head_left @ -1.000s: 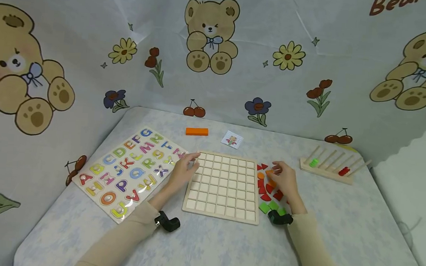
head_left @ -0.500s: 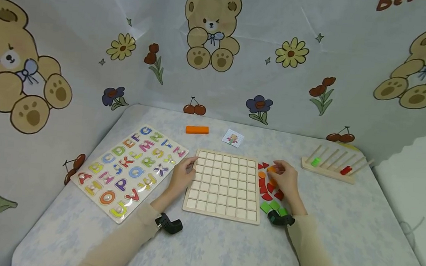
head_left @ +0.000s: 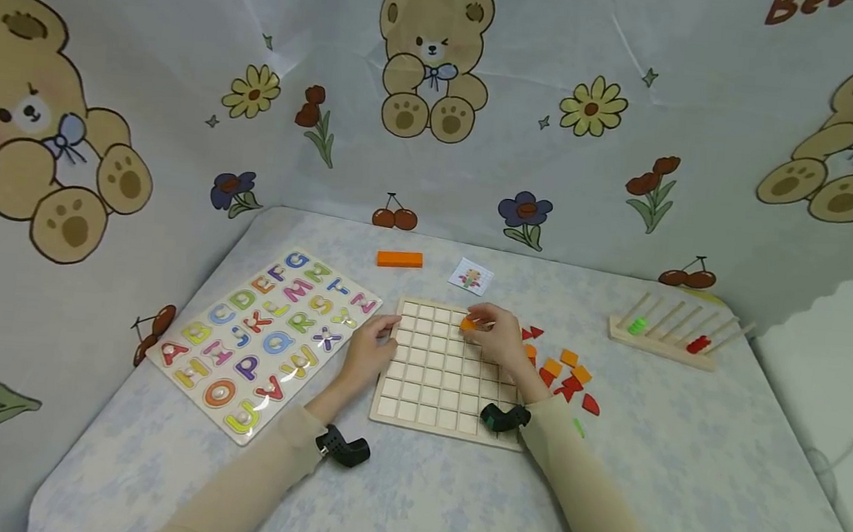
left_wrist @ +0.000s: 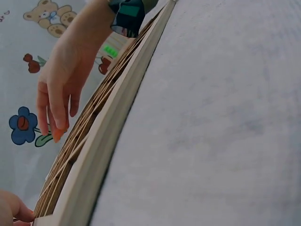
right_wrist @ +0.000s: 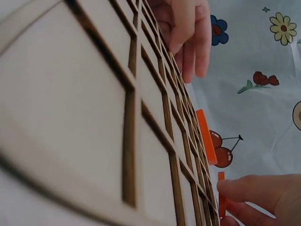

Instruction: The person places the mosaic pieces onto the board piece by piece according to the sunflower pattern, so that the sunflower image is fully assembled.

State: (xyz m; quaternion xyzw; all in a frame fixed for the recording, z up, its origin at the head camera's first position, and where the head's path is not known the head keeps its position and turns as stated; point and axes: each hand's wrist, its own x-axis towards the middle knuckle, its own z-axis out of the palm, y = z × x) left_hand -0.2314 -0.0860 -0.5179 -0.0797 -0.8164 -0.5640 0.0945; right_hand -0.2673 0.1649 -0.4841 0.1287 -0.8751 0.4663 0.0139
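A wooden grid board [head_left: 425, 374] with rows of square cells lies in the middle of the table. Over its far right part, my right hand [head_left: 499, 338] pinches a small orange tile [head_left: 468, 324] between thumb and fingers. The right wrist view shows that orange tile [right_wrist: 222, 188] edge-on, near the board's far side. My left hand [head_left: 369, 353] rests against the board's left edge, fingers and thumb touching the frame. To the right of the board lie loose orange tiles [head_left: 569, 357] and red pieces [head_left: 591, 404], with a green piece [head_left: 579, 428] partly behind the right sleeve.
An alphabet puzzle board [head_left: 263, 341] lies on the left. Behind the grid are an orange block [head_left: 400, 260] and a small picture card [head_left: 471, 277]. At the back right stands a wooden peg rack [head_left: 664, 343] with green and red beads.
My right hand has left the loose pieces and moved left over the board, carrying an orange tile. The left hand has settled against the board's left edge.
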